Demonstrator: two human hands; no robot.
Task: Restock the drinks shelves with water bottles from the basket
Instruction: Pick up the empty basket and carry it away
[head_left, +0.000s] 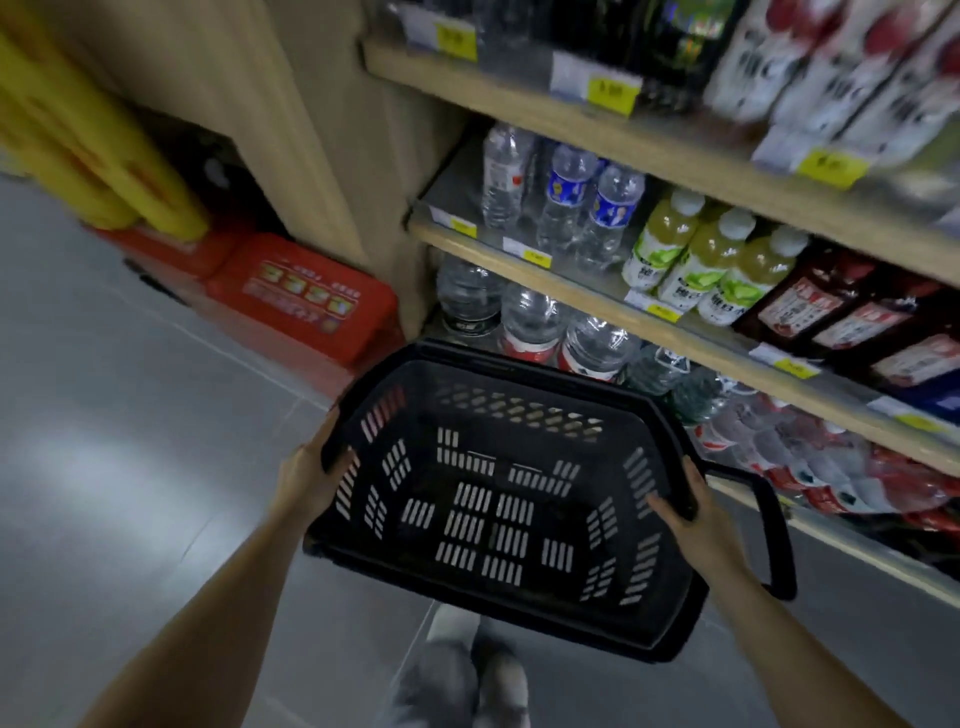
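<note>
I hold a black plastic basket (519, 582) in the air in front of the drinks shelves, and nothing lies inside it. My left hand (306, 473) grips its left rim and my right hand (685, 512) grips its right rim. One basket handle (774, 525) hangs down on the right side. Clear water bottles (587, 202) with blue labels stand at the left end of the middle shelf (498, 247). Larger water bottles (530, 317) with red labels stand on the shelf below, just behind the basket's far rim.
Green juice bottles (696, 254) and dark red drink packs (841, 317) fill the middle shelf to the right. White cartons (810, 67) stand on the top shelf. Red boxes (306, 296) and yellow items (88, 150) sit on the grey floor at left. My shoes (467, 675) are below.
</note>
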